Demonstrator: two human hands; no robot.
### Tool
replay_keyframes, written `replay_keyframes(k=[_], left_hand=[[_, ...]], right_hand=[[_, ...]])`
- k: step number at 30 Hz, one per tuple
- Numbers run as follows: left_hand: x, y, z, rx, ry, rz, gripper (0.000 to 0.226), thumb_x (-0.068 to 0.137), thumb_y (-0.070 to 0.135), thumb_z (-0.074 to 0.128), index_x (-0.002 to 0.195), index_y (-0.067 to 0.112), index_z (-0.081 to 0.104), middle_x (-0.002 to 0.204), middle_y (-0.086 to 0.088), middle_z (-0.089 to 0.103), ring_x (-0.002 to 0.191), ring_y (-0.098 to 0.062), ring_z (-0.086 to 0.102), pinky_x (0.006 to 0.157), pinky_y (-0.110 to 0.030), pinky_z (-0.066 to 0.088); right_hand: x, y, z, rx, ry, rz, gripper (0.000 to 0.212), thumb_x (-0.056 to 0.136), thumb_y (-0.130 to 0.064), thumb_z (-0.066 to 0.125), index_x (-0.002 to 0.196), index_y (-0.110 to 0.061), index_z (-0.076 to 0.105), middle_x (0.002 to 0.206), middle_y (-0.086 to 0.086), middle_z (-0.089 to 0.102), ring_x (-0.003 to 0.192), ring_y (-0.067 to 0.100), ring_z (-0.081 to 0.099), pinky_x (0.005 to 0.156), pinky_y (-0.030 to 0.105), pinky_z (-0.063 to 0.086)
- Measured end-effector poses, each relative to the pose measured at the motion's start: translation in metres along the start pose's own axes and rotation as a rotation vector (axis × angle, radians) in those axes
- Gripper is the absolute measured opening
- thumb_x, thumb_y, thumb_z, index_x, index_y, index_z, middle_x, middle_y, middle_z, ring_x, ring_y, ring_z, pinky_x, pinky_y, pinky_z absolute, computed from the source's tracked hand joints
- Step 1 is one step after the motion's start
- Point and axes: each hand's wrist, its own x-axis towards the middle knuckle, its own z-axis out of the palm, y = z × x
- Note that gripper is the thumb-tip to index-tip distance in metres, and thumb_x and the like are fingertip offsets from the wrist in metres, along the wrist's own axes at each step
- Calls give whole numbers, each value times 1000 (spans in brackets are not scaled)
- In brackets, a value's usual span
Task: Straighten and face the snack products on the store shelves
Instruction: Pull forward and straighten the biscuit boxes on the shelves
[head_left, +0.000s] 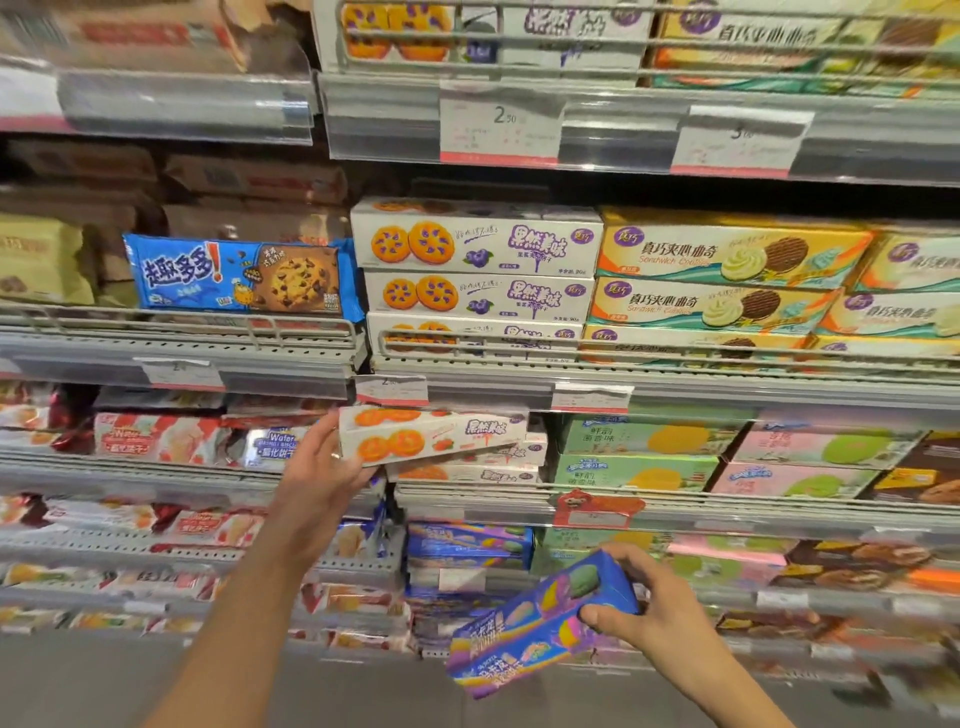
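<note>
The left hand (324, 467) grips the left end of a white biscuit box (431, 434), tilted at the shelf's front rail (467, 491), probably to seat it squarely. The right hand (654, 608) clasps a purple box (540, 623) below, apparently awaiting its row.

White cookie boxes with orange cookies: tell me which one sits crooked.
The white box with orange fruit held by the left hand; it tilts, while the blueberry boxes above lie stacked square.

Looked like a shop aisle: tiered metal shelves (197, 340) with wire front rails, packed with stacked biscuit boxes (478, 249) and a blue cookie packet (239, 275) (mostly facing out), plus paper price tags (501, 127) slotted into clear shelf-edge strips.
</note>
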Motion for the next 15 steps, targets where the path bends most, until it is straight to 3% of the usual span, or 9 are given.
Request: replay_keyframes(k=[3, 5, 7, 9, 11, 15], left_hand=[[20, 4, 8, 100, -22, 11, 55, 92, -14, 55, 141, 10, 45, 141, -17, 56, 126, -33, 60, 102, -41, 53], [32, 5, 12, 206, 2, 8, 56, 92, -11, 59, 141, 11, 44, 140, -17, 56, 124, -30, 62, 104, -41, 52], [40, 6, 15, 371, 33, 16, 64, 92, -5, 64, 148, 13, 38, 143, -7, 55, 130, -23, 56, 112, -44, 45], [45, 7, 15, 514, 25, 21, 69, 92, 2, 69, 152, 16, 36, 143, 2, 53, 135, -18, 49, 114, -41, 40], [47, 7, 14, 584, 43, 18, 67, 92, 5, 70, 151, 15, 39, 144, 1, 53, 137, -16, 46, 111, -35, 38], [48, 3, 16, 675, 8, 49, 58, 94, 2, 66, 147, 14, 45, 139, 6, 53, 133, -10, 45, 105, -28, 38]], right_hand=[[-4, 4, -3, -4, 19, 5, 43, 74, -19, 89, 110, -26, 67, 99, -18, 72, 98, 2, 65, 76, 26, 58], [-8, 6, -5, 11, 44, 11, 43, 73, -17, 89, 110, -25, 67, 98, -17, 72, 98, 2, 66, 74, 21, 56], [-11, 8, -7, 9, 76, 14, 42, 73, -16, 90, 107, -26, 67, 95, -21, 72, 95, -3, 65, 72, 14, 52], [-14, 11, -9, 5, 87, 18, 44, 72, -20, 91, 108, -27, 68, 96, -19, 72, 95, -2, 65, 74, 18, 55], [-17, 16, -12, 3, 103, 30, 47, 70, -25, 92, 110, -27, 68, 98, -15, 74, 97, 3, 67, 76, 25, 58], [-21, 24, -16, 14, 137, 43, 46, 70, -22, 92, 110, -27, 68, 96, -16, 74, 95, 1, 66, 72, 18, 54]])
